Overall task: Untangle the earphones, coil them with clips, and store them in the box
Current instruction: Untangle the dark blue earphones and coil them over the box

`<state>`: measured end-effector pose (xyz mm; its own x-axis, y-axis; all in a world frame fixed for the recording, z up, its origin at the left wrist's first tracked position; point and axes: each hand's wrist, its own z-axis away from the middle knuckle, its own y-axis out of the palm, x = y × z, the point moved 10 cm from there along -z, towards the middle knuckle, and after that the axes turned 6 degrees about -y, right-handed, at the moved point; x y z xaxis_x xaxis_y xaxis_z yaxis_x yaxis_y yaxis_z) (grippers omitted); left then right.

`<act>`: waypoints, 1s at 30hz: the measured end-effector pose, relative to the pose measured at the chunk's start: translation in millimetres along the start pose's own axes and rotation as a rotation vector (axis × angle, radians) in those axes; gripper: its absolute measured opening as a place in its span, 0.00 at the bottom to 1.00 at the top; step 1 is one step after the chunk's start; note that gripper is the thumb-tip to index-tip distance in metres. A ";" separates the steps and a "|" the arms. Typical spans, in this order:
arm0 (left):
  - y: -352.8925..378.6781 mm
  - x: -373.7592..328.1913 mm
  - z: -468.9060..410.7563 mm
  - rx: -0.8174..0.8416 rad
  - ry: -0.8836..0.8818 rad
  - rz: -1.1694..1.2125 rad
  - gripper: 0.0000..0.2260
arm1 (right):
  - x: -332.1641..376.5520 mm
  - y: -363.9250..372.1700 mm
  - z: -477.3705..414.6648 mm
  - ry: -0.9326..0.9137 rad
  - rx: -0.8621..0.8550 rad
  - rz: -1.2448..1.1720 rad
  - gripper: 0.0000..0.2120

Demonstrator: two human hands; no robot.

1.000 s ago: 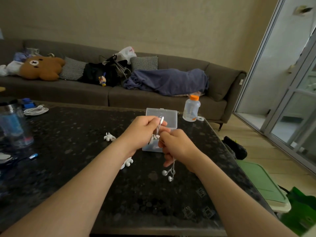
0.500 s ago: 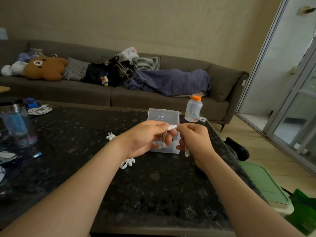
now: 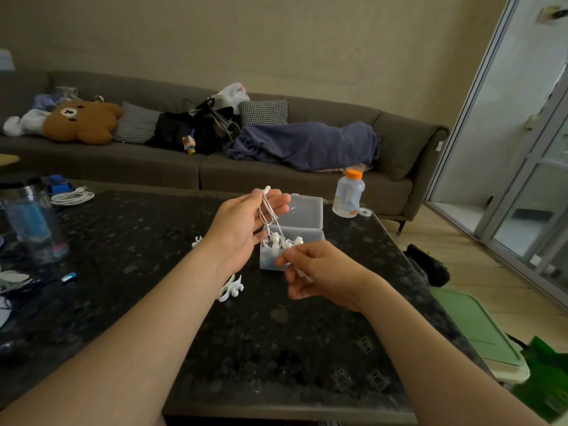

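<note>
My left hand (image 3: pixel 244 229) is raised over the dark table and pinches looped white earphone cord (image 3: pixel 268 210) at its top between thumb and fingers. The strands hang down and run toward my right hand (image 3: pixel 319 272), which pinches the other end of the cord low and to the right. Behind both hands stands the clear plastic box (image 3: pixel 302 219), lid open, with several white earphones (image 3: pixel 284 241) inside. A white clip (image 3: pixel 231 288) lies on the table under my left wrist, and another white clip (image 3: pixel 196 241) peeks out left of that wrist.
The speckled table (image 3: pixel 270 339) also carries an orange-capped bottle (image 3: pixel 349 195) at the back right, a clear tumbler (image 3: pixel 32 222) and a coiled white cable (image 3: pixel 72 197) at the left. A sofa (image 3: pixel 184 167) with cushions runs behind. Green bins (image 3: pixel 479 336) stand on the floor at right.
My hands have drawn apart: the left rose with the looped cord, the right dropped down and toward me, pulling the cord taut between them. The view shifted slightly.
</note>
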<state>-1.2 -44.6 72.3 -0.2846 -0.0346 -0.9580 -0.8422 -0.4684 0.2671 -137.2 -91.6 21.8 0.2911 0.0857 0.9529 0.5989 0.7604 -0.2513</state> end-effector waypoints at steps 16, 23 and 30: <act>-5.2 3.2 -3.9 0.020 0.011 -0.110 0.16 | 19.5 -21.4 0.0 -0.210 -0.119 0.037 0.08; -3.6 3.1 -4.9 0.035 0.088 -0.268 0.17 | 22.2 -16.7 1.9 -0.225 -0.088 -0.063 0.09; 2.3 -6.0 -3.6 0.048 0.216 -0.436 0.16 | 24.0 -14.8 4.9 -0.219 -0.080 -0.363 0.17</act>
<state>0.2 -48.7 78.2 0.1969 -0.0292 -0.9800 -0.8833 -0.4390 -0.1644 -142.7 -97.7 49.2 -0.1094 -0.0367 0.9933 0.6915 0.7151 0.1026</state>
